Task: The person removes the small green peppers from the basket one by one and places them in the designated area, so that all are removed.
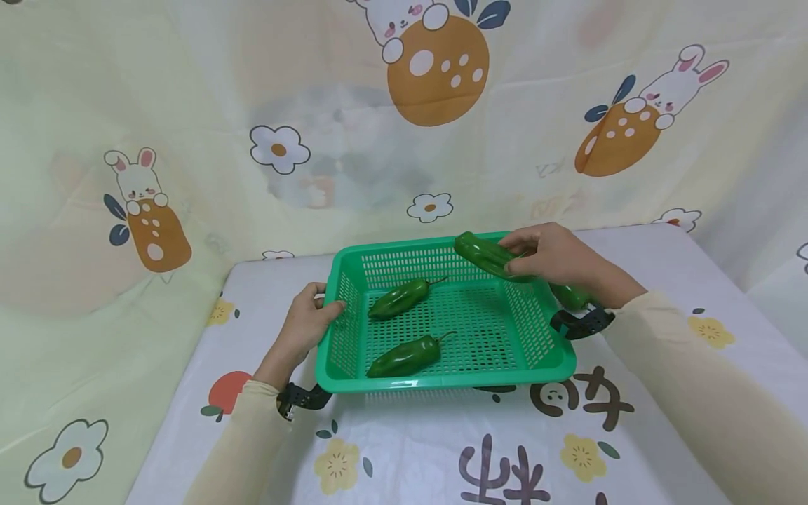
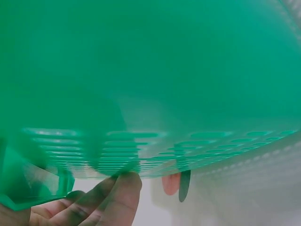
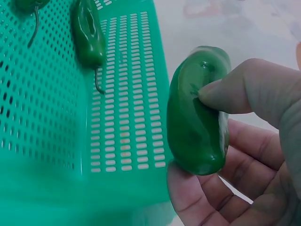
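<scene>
A green plastic basket point(image 1: 445, 382) with slotted walls is tilted toward me over the table. My left hand point(image 1: 304, 326) grips its left rim, thumb over the edge; in the left wrist view, fingers point(image 2: 123, 200) curl beneath the basket's side. My right hand point(image 1: 552, 256) pinches a green pepper point(image 1: 486, 254) above the basket's far right corner. The right wrist view shows the thumb pressed on this pepper point(image 3: 197, 113), fingers behind it. Inside the basket lie two more peppers, an upper pepper point(image 1: 399, 299) and a lower pepper point(image 1: 405, 356), stems pointing right.
Another green pepper point(image 1: 570, 296) lies outside the basket at its right, partly hidden by my right wrist. The white tablecloth point(image 1: 379, 449) carries printed flowers and characters. A patterned curtain point(image 1: 353, 168) hangs behind the table.
</scene>
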`<state>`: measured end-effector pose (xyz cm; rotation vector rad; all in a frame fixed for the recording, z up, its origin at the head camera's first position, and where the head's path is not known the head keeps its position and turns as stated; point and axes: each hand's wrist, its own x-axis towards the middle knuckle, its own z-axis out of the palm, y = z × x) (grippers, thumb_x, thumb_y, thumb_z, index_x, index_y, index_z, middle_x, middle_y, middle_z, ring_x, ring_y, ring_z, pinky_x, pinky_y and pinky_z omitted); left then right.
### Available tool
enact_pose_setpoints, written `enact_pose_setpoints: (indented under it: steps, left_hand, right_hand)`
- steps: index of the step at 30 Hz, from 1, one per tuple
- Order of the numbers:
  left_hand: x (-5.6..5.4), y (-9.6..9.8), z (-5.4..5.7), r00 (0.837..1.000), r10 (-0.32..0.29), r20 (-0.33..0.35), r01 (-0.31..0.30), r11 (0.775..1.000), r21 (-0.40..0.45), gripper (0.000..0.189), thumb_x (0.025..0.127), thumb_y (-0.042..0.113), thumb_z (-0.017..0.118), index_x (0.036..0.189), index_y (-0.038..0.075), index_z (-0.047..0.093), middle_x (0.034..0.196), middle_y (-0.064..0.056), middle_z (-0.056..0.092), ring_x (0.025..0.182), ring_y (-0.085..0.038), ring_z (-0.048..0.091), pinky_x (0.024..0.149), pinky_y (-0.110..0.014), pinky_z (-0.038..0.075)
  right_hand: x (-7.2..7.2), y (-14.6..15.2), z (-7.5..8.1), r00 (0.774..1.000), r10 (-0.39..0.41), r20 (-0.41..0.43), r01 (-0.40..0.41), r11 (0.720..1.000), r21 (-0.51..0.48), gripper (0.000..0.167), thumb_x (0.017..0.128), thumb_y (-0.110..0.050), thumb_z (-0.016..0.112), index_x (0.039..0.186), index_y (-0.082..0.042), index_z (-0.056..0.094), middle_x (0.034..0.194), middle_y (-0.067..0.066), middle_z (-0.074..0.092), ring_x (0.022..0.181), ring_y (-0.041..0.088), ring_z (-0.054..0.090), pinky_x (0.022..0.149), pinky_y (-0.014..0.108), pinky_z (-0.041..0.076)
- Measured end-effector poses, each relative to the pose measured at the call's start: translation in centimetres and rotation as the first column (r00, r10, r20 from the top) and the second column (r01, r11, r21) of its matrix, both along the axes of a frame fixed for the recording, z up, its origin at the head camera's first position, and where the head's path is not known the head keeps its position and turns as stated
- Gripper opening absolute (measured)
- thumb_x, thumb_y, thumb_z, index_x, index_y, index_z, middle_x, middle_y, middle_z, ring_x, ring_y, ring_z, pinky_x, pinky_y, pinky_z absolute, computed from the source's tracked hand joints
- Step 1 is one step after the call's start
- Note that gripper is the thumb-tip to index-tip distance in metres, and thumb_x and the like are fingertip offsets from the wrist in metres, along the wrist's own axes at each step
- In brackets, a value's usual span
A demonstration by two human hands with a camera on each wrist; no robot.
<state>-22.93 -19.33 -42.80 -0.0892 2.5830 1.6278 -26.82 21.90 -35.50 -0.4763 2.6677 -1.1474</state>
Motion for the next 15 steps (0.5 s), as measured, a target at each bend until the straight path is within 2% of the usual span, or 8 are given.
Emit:
enact_pose_setpoints:
  steps: [6, 10, 15]
  left_hand:
    - [-0.2, 0.1, -0.2, 1.0, 0.002, -0.002, -0.002, 1.0, 0.002, 0.041, 0.103, 0.014, 0.06, 0.138, -0.003, 0.047, 0.118, -0.028, 0.069, 0.09, -0.032, 0.077, 0.071, -0.039, 0.067]
    - [-0.1, 0.1, -0.1, 1.0, 0.003, -0.001, -0.003, 1.0, 0.001, 0.042, 0.103, 0.015, 0.06, 0.138, -0.003, 0.047, 0.119, -0.028, 0.069, 0.09, -0.032, 0.077, 0.071, -0.039, 0.067]
    - [0.0, 0.1, 0.0, 1.0, 0.007, 0.0, -0.007, 1.0, -0.008, 0.042, 0.103, 0.015, 0.06, 0.138, -0.003, 0.047, 0.118, -0.027, 0.069, 0.09, -0.031, 0.076, 0.071, -0.038, 0.067]
  right_hand:
    - [0.2, 1.7, 0.1, 0.998, -0.058, -0.009, 0.059, 0.998, 0.008, 0.047, 0.097, -0.018, 0.07, 0.14, -0.001, 0.062, 0.119, 0.018, 0.072, 0.102, 0.029, 0.067, 0.081, 0.038, 0.061]
    - [0.2, 2.8, 0.1, 0.996, -0.09, -0.026, 0.091, 0.996, 0.025, 0.048, 0.098, -0.021, 0.07, 0.141, 0.0, 0.061, 0.121, 0.021, 0.071, 0.106, 0.033, 0.066, 0.082, 0.042, 0.06]
    - [0.3, 4.0, 0.0, 0.989, -0.146, -0.024, 0.147, 0.989, 0.032, 0.048, 0.099, -0.024, 0.07, 0.141, -0.003, 0.062, 0.125, 0.02, 0.07, 0.115, 0.036, 0.063, 0.09, 0.051, 0.056]
